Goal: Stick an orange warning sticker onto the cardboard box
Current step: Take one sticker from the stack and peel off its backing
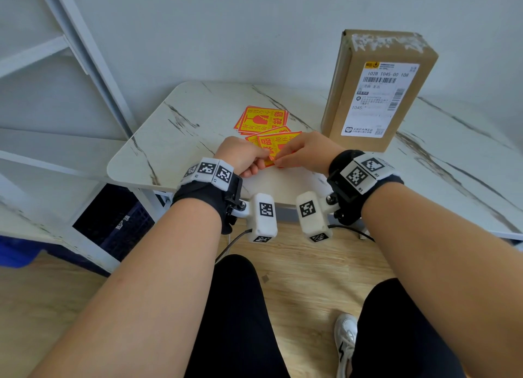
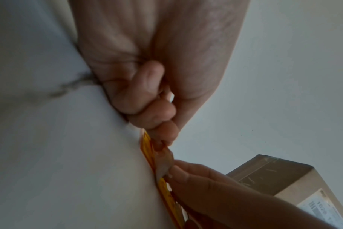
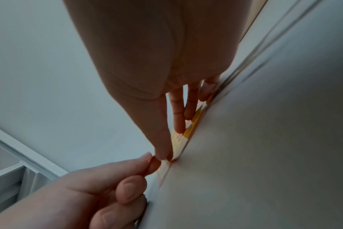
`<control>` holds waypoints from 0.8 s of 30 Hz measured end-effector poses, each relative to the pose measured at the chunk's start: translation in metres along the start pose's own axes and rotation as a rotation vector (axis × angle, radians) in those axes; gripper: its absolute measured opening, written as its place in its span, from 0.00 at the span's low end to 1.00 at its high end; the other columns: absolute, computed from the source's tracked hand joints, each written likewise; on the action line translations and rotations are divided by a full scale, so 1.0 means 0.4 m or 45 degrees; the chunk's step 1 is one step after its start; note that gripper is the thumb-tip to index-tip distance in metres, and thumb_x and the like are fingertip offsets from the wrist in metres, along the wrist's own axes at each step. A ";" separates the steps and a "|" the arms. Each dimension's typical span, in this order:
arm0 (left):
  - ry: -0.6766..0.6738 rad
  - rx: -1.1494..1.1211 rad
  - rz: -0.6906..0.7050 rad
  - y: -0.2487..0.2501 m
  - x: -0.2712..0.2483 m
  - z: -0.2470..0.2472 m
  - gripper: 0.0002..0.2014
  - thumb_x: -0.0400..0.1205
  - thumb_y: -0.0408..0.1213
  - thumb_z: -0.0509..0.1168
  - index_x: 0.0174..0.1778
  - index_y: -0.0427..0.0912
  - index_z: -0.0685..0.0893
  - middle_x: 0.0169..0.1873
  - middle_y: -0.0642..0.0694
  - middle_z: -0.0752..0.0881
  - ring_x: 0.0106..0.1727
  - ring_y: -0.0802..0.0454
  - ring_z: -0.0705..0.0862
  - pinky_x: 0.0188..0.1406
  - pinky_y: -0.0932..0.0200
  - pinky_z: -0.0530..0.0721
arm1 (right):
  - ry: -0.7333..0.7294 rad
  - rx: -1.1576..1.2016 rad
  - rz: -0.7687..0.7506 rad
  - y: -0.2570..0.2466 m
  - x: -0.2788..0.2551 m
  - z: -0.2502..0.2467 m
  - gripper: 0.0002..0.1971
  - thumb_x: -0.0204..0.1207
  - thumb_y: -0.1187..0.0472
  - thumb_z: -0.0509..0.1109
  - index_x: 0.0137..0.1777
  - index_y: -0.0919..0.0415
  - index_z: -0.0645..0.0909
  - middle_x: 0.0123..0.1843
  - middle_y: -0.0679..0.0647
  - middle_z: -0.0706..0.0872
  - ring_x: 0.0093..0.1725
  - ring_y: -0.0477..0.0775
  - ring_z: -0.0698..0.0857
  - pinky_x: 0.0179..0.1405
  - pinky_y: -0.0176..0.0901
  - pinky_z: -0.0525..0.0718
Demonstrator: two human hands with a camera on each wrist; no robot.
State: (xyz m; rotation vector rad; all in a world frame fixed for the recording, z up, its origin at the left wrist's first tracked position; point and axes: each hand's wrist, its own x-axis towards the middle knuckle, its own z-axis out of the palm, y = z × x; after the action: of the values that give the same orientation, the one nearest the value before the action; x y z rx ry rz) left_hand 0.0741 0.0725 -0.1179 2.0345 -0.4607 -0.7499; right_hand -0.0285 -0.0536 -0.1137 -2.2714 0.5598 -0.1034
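An orange and yellow warning sticker (image 1: pixel 276 145) lies at the table's front, between both hands. My left hand (image 1: pixel 256 162) has its fingers curled and pinches the sticker's near corner (image 2: pixel 147 139) between thumb and fingertip. My right hand (image 1: pixel 280 162) pinches the same corner from the other side, where a pale flap (image 2: pixel 162 165) lifts, and its other fingers (image 3: pixel 178 117) lie straight along the sticker (image 3: pixel 194 122). The cardboard box (image 1: pixel 379 94) stands upright at the back right, white shipping label facing me, about a hand's width beyond my right hand.
A loose pile of more orange stickers (image 1: pixel 263 120) lies behind the hands. The marble-look table (image 1: pixel 184 151) ends just in front of my wrists. A white shelf frame (image 1: pixel 85 52) stands to the left, with a dark blue crate (image 1: pixel 119 222) below it.
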 end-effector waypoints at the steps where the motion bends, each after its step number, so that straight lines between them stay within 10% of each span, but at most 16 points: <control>1: 0.000 -0.004 0.008 -0.001 0.000 0.000 0.15 0.81 0.38 0.68 0.29 0.38 0.80 0.22 0.46 0.79 0.11 0.59 0.72 0.09 0.69 0.67 | 0.002 0.015 0.012 0.000 0.000 -0.001 0.11 0.73 0.58 0.77 0.55 0.58 0.91 0.47 0.48 0.86 0.37 0.35 0.78 0.25 0.14 0.71; 12: -0.004 -0.001 0.095 -0.005 -0.014 0.000 0.09 0.75 0.41 0.74 0.40 0.37 0.88 0.23 0.47 0.81 0.16 0.58 0.72 0.12 0.68 0.68 | -0.048 0.095 0.142 0.002 0.000 0.000 0.12 0.74 0.54 0.75 0.55 0.57 0.88 0.48 0.49 0.85 0.44 0.44 0.80 0.43 0.35 0.77; 17: 0.015 0.026 0.104 -0.007 -0.011 0.003 0.18 0.77 0.46 0.72 0.48 0.31 0.90 0.25 0.45 0.81 0.21 0.54 0.72 0.18 0.64 0.69 | -0.083 0.223 0.190 0.002 -0.002 -0.007 0.04 0.70 0.59 0.76 0.37 0.49 0.87 0.49 0.52 0.88 0.52 0.52 0.83 0.67 0.52 0.79; 24: 0.015 0.045 0.147 -0.011 -0.011 0.005 0.11 0.78 0.45 0.72 0.32 0.45 0.85 0.23 0.48 0.81 0.20 0.56 0.73 0.17 0.66 0.69 | -0.101 0.342 0.237 0.007 0.001 -0.013 0.08 0.74 0.67 0.70 0.42 0.53 0.87 0.53 0.57 0.87 0.51 0.55 0.85 0.58 0.48 0.84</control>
State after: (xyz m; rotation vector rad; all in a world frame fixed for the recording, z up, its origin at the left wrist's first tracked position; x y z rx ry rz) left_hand 0.0697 0.0761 -0.1209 2.0250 -0.5833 -0.6637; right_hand -0.0304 -0.0593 -0.1121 -1.9455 0.6701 0.0039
